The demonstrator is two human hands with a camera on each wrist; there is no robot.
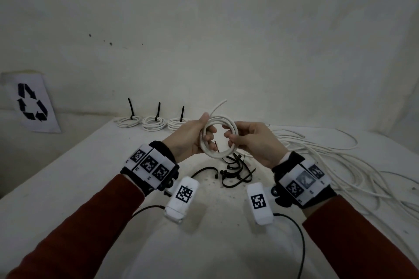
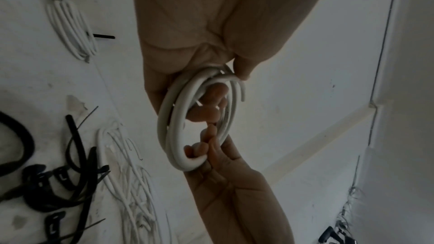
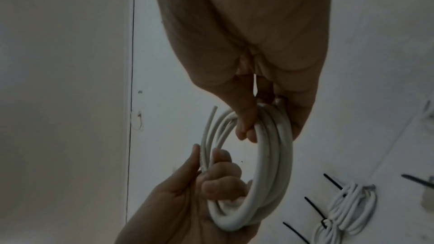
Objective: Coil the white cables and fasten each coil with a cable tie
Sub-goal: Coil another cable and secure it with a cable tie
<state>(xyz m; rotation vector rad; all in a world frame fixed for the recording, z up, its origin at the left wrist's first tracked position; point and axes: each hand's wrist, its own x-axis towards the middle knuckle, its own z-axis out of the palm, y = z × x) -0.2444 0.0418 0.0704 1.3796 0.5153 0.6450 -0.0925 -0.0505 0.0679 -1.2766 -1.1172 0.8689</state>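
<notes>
A small coil of white cable (image 1: 218, 137) hangs upright above the table between both hands. My left hand (image 1: 199, 133) grips its left side, thumb on top and fingers curled through the ring. My right hand (image 1: 240, 138) pinches the right side. The cable's loose end (image 1: 218, 105) sticks up behind the coil. In the left wrist view the coil (image 2: 197, 118) sits under my left hand (image 2: 218, 90). In the right wrist view my right hand (image 3: 249, 127) holds the coil (image 3: 270, 164). Loose black cable ties (image 1: 233, 172) lie on the table below.
Three tied coils (image 1: 154, 123) with upright black tie tails stand in a row at the table's (image 1: 68, 176) back edge. A heap of loose white cables (image 1: 328, 161) spreads over the right side. A recycling sign (image 1: 31, 102) leans at the left wall.
</notes>
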